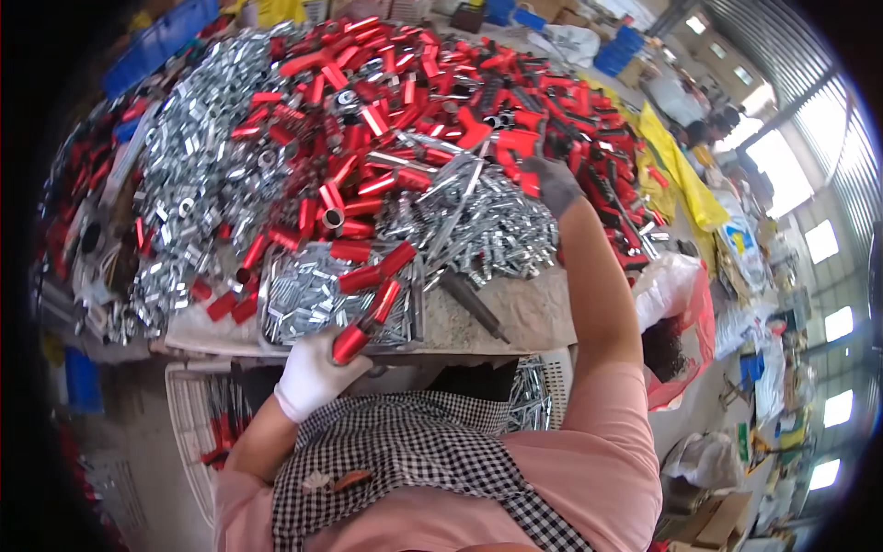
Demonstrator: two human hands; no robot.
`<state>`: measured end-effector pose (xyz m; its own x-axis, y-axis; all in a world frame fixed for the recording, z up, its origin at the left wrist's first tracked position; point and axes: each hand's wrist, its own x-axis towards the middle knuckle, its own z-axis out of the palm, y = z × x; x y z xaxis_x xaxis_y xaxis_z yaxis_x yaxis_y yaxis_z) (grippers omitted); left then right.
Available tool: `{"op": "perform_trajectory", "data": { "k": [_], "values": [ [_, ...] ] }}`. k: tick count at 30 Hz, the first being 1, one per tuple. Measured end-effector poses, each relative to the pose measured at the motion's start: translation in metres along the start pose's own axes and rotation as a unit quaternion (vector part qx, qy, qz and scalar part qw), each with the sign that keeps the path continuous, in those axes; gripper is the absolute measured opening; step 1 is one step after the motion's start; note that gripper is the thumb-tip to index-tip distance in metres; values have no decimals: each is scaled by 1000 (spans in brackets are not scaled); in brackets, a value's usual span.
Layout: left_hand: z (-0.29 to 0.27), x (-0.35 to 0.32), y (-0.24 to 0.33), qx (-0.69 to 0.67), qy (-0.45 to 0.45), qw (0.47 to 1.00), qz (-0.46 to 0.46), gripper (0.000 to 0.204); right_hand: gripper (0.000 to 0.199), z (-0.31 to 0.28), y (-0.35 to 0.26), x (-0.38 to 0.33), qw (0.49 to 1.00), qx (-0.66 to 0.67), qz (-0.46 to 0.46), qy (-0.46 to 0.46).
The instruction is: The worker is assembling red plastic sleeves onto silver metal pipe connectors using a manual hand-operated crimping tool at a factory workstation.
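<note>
My left hand (317, 373), in a white glove, is closed around a shiny red metal tube (350, 343) above the front edge of the table. Just beyond it, more red tubes (361, 279) lie across a clear tray (417, 308) full of small silver metal pins. My right hand (557, 187), in a grey glove, reaches far into a heap of red parts (589, 120). Its fingers are at red pieces (517, 143) there and are partly hidden, so their grip is unclear. Beside that arm rises a pile of small silver metal fittings (501, 225).
A large mound of silver sleeves (216, 138) covers the table's left side. A dark tapered tool (474, 305) lies near the front edge. Below stands a white plastic crate (184, 414); an open white-and-red sack (676, 304) is at the right. Yellow sacks (676, 166) lie beyond.
</note>
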<state>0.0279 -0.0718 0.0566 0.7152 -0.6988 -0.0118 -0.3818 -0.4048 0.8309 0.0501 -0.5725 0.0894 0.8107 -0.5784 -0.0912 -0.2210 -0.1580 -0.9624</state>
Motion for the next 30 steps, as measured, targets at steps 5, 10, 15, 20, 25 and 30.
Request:
{"op": "perform_trajectory", "data": {
  "k": [5, 10, 15, 20, 25, 30],
  "values": [
    [2, -2, 4, -12, 36, 998, 51, 31, 54, 41, -5, -102, 909, 367, -99, -171],
    [9, 1, -11, 27, 13, 993, 116, 33, 50, 55, 8, -159, 890, 416, 2, -186],
    [9, -12, -15, 108, 32, 982, 155, 24, 59, 78, -21, -233, 936, 163, 21, -311],
    [7, -21, -26, 189, 42, 962, 192, 18, 64, 93, -28, -269, 927, 26, 81, -364],
    [12, -33, -23, 233, -34, 957, 172, 21, 57, 108, 0, -279, 928, -41, 50, -367],
    [7, -35, -19, 131, -259, 953, 90, 20, 48, 130, -17, -289, 785, -325, -415, -325]
  ]
}}
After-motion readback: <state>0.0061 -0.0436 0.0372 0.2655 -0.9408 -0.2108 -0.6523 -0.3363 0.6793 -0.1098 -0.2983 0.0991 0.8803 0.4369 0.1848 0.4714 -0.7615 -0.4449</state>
